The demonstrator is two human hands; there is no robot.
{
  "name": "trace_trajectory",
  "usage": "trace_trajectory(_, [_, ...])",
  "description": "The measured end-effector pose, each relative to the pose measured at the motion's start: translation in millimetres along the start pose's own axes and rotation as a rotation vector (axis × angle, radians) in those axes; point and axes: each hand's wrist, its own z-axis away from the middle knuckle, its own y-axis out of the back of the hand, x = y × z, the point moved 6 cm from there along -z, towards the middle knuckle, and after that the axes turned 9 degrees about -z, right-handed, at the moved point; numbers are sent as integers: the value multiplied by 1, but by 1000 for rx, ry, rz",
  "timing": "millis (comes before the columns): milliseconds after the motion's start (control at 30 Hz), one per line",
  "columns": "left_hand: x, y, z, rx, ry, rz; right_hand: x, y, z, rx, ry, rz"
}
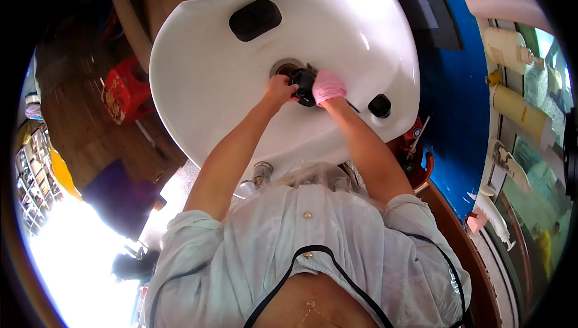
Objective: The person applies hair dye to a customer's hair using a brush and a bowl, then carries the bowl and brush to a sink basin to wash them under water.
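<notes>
A white wash basin (198, 69) lies in front of me, its round metal-rimmed drain (285, 65) near the middle. My left hand (280, 89) is bare, and its fingers are closed on a black rounded part (303, 88) beside the drain. My right hand (329, 85) is covered by a pink glove or cloth and curls against the other side of that black part. Its fingers are hidden, and what they hold cannot be made out. Close to the right wrist, a thin dark strip (353, 106) rests on the basin.
A black pad (255, 19) sits at the far side of the basin, and a dark fitting (379, 106) at the right. A chrome fixture (262, 172) stands below the near rim. A red stool (126, 90) is at left; bottles (504, 46) line the right-hand ledge.
</notes>
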Motion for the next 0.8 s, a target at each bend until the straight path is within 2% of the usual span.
trace_trajectory(33, [5,-1,3,-5,-3,-3,-3,-12,-4,10,-11,-52])
trace_trajectory(100, [23,11,6,188,-126,-74,-12,-13,-3,218,46,-371])
trace_trajectory(133, [25,11,4,184,-132,-76,-11,-14,-1,54,37,-400])
trace_trajectory(200, [38,15,0,197,-259,-113,5,-4,1,69,36,-336])
trace_trajectory(300, [49,4,3,243,-273,-104,26,8,-10,165,33,-316])
trace_trajectory(367, [60,-4,3,243,-285,-200,37,-1,-18,-30,-280,-687])
trace_trajectory(400, [64,-9,4,248,-289,-288,27,14,-23,456,-7,-552])
trace_trajectory(433, [62,-10,-3,240,-291,-293,18,14,-20,494,63,-517])
trace_trajectory(500, [64,-2,-14,307,-376,-224,14,8,-18,339,95,-553])
trace_trajectory(533, [69,0,-10,278,-356,-211,19,14,-11,343,89,-563])
trace_trajectory(600, [76,1,-2,270,-371,-253,37,24,1,249,2,-527])
trace_trajectory(700, [76,-9,-4,273,-370,-274,42,24,-15,333,-135,-691])
trace_trajectory(733, [75,-11,-4,287,-348,-259,30,28,-11,471,-29,-712])
trace_trajectory(767, [75,-10,-5,286,-351,-263,31,27,-8,474,-30,-716])
trace_trajectory(800, [76,-7,-7,278,-363,-230,26,22,-7,383,17,-642])
